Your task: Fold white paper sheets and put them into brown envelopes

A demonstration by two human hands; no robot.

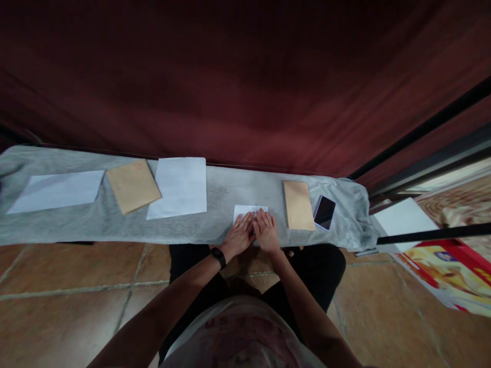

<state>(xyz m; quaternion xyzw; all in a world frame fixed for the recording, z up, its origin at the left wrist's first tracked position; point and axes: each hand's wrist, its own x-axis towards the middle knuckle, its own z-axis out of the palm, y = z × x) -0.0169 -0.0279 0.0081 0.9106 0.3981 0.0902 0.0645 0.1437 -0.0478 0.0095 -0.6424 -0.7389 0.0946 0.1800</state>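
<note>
A grey cloth covers our tabletop (215, 194) before a dark red curtain. Our left hand (240, 236) and right hand (266, 231) lie flat, fingers spread, pressing the small white paper (249, 210) near its front edge.

Subject seen from above, head-mounted view. Both forearms bare; no sleeves visible down to the wrists. Left hand (241, 235): a black band (218, 257) on the wrist, narrow strap with a small dark rectangular face, looks like a fitness tracker or watch. Right hand (266, 231): nothing worn, no rings that can be made out. Torso: light-coloured top (241, 335), whitish, with a faint reddish-pink print across the front, blurred and unreadable. Legs: black trousers (322, 276), plain, no markings visible.
</note>
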